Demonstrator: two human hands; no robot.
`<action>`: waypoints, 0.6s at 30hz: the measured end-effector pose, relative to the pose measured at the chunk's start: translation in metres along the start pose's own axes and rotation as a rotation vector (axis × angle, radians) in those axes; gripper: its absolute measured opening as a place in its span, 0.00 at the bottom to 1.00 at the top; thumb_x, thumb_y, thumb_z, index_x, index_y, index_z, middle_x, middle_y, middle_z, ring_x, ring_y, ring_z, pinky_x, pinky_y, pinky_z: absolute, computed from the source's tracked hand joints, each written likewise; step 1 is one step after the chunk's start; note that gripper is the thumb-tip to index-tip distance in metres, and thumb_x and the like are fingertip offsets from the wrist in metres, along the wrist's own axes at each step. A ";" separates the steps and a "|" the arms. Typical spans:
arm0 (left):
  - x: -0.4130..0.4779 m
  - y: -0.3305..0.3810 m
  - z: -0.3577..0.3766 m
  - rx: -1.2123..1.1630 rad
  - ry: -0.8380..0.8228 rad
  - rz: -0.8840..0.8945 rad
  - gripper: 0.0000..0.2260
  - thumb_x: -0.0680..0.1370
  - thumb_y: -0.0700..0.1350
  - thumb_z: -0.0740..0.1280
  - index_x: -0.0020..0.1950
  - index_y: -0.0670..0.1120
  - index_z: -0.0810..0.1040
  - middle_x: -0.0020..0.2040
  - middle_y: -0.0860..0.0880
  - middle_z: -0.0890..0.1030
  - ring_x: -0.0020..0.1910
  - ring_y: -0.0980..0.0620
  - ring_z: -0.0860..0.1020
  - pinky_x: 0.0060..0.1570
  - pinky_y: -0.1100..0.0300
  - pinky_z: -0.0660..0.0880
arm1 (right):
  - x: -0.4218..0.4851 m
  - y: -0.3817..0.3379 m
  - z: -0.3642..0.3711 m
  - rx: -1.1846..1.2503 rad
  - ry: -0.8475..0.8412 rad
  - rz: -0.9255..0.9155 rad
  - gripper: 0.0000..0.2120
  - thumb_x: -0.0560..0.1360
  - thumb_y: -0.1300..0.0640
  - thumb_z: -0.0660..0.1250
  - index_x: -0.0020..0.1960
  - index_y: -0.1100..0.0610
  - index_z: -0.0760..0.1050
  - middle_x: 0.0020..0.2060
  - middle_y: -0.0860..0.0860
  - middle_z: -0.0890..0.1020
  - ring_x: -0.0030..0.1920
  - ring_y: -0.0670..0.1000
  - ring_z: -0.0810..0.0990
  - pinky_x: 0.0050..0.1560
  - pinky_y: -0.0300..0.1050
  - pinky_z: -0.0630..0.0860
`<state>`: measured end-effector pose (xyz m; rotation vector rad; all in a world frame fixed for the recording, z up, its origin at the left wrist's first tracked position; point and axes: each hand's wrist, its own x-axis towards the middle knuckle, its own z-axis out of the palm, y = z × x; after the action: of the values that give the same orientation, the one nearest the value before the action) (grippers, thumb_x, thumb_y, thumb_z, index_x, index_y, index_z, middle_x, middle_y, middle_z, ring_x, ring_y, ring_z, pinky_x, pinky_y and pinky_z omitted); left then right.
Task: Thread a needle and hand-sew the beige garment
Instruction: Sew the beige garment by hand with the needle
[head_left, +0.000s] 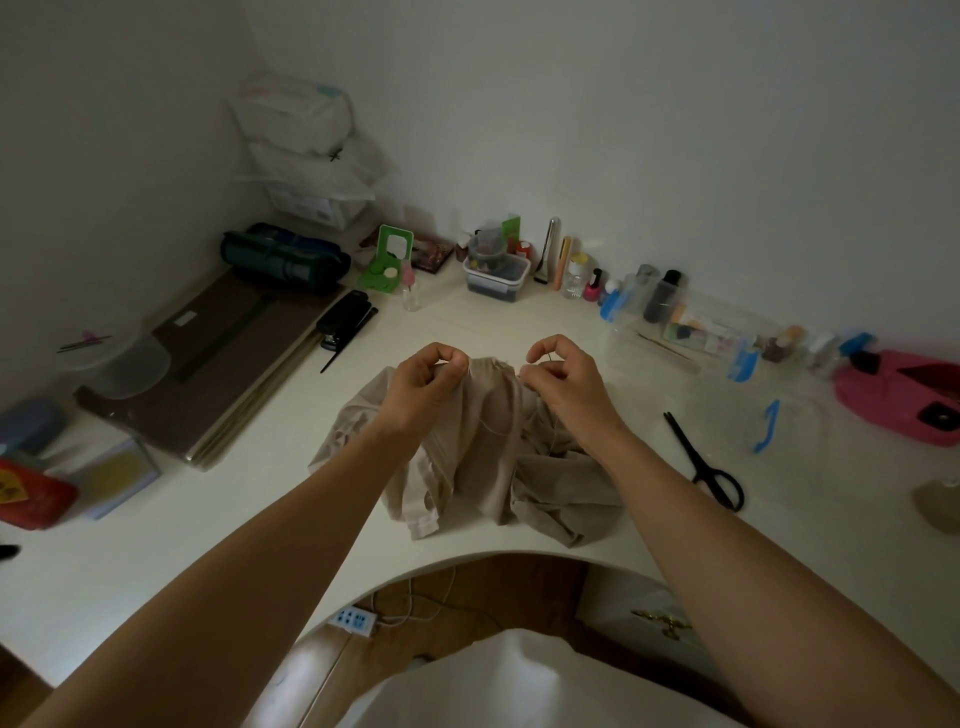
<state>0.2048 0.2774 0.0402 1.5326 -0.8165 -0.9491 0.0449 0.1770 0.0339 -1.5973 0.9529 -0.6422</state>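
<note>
White curved desk (156, 561) in a dim, white-walled corner, seen from above. Nearest, below the desk's cut-out edge, a white power strip (354, 619) lies on the wooden floor. Both bare forearms reach forward over the desk to a crumpled beige fabric garment (483, 447), which lies heaped at mid-desk with its upper edge lifted between the hands. Left hand (421, 389): fingers (447, 358) curled, pinching the gathered upper edge of the garment. Right hand (566, 384): fingers (535, 371) curled narrow, thumb and forefinger pinching a pale thread (488, 423) just beside that same edge; the thread trails down across the cloth. A needle is too small to make out. Black-handled scissors (706, 462) lie well apart to the right. A black stapler (345, 317) lies farther left. Along the far wall stand a green plastic stand (387, 257), a clear lidded container (496, 275) and a row of small bottles (592, 286).
</note>
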 end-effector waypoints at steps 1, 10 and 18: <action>0.000 0.000 0.000 -0.009 0.002 -0.002 0.07 0.81 0.47 0.63 0.50 0.45 0.77 0.42 0.42 0.76 0.41 0.47 0.72 0.40 0.57 0.69 | 0.000 -0.001 0.002 -0.005 0.009 -0.026 0.03 0.76 0.59 0.68 0.49 0.56 0.74 0.27 0.51 0.72 0.25 0.44 0.64 0.27 0.34 0.64; 0.001 0.000 0.002 -0.011 0.033 -0.060 0.08 0.81 0.48 0.63 0.50 0.45 0.78 0.44 0.45 0.78 0.43 0.50 0.76 0.43 0.60 0.74 | 0.005 0.001 0.014 -0.169 0.026 -0.194 0.04 0.76 0.59 0.71 0.50 0.56 0.78 0.20 0.43 0.67 0.25 0.44 0.64 0.31 0.35 0.66; 0.003 -0.001 0.000 -0.024 0.046 -0.052 0.07 0.80 0.47 0.64 0.49 0.45 0.79 0.45 0.46 0.79 0.44 0.52 0.76 0.46 0.59 0.73 | 0.011 -0.001 0.012 -0.168 0.019 -0.184 0.02 0.78 0.57 0.67 0.49 0.55 0.79 0.36 0.62 0.80 0.31 0.53 0.72 0.36 0.40 0.70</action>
<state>0.2059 0.2750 0.0383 1.5555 -0.7332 -0.9555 0.0608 0.1740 0.0313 -1.8468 0.8995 -0.7202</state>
